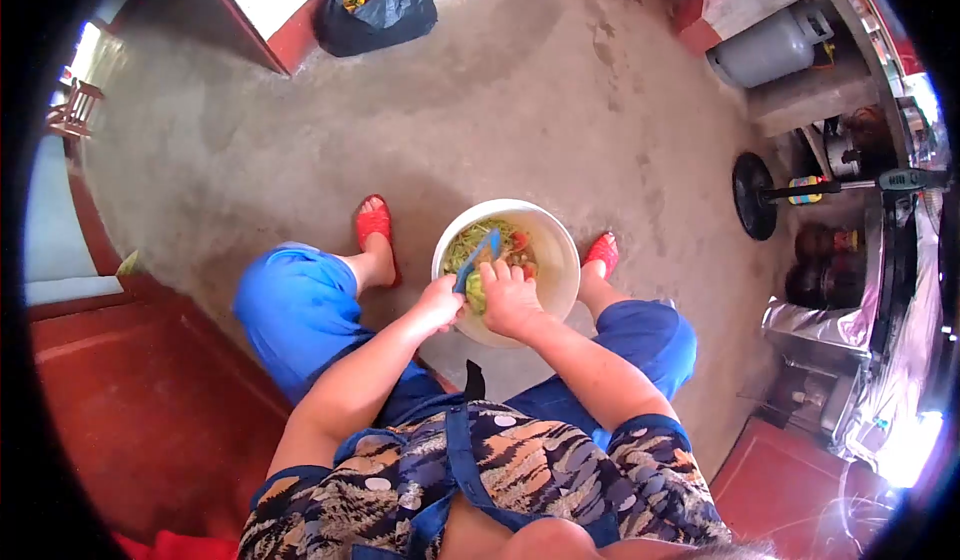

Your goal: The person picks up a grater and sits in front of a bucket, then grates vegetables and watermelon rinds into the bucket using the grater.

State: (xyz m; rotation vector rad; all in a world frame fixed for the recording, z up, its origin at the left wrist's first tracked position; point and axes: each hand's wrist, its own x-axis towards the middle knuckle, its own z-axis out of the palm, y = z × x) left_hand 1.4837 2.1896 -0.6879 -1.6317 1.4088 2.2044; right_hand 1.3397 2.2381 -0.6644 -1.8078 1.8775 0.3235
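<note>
Over a white bucket (pixel 565 245) between the knees, my left hand (pixel 438 305) is closed around a slim blue kitchen tool (pixel 478 258). Its shape suggests a knife or peeler; I cannot tell which. My right hand (pixel 510 300) grips a pale green vegetable (pixel 474 290) just beside the tool, with the fingers covering part of it. Whether the tool touches the vegetable is unclear. Below them, inside the bucket, lie green and yellowish plant scraps (pixel 465 245) with some red bits.
Red slippers (pixel 374 222) are on my feet either side of the bucket. A black bag (pixel 376 15) of scraps stands on the concrete floor ahead. To the right are a grey gas cylinder (pixel 765 48), a black round-based stand (pixel 753 195) and shelves with pots.
</note>
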